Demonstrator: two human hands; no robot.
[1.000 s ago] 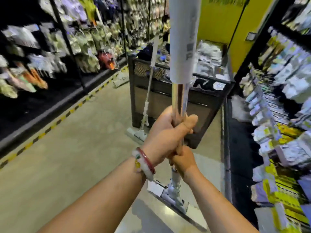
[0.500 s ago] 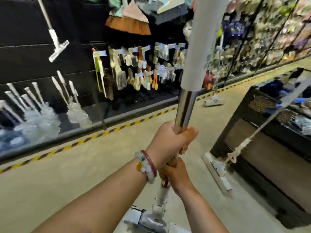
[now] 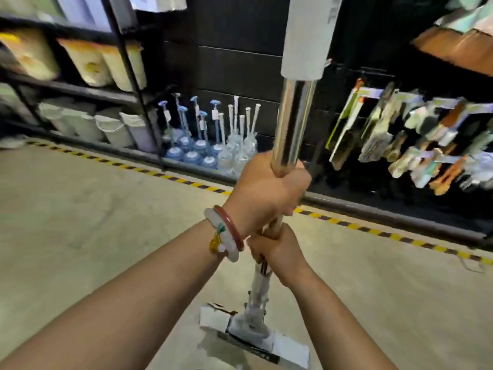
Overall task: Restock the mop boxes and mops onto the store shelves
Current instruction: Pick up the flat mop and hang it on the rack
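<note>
I hold a mop (image 3: pixel 293 121) upright in front of me with both hands. Its pole is shiny metal with a white paper sleeve over the upper part. The flat white mop head (image 3: pixel 253 335) hangs low above the floor below my arms. My left hand (image 3: pixel 266 193), bracelets on its wrist, is wrapped around the metal pole. Directly under it my right hand (image 3: pixel 277 249) grips the lower part of the pole. The dark store shelving (image 3: pixel 240 65) stands ahead across the aisle.
Toilet brushes in clear and blue holders (image 3: pixel 202 145) stand on the bottom shelf ahead. White buckets (image 3: pixel 106 129) and bins fill the rack at left. Hanging brushes (image 3: pixel 416 140) cover the wall at right. A yellow-black striped line (image 3: pixel 160 174) marks the floor along the shelf base.
My view has swung left from the aisle and the black display bin to the shelf wall. Both hands keep the same grip on the mop, which came along upright.
</note>
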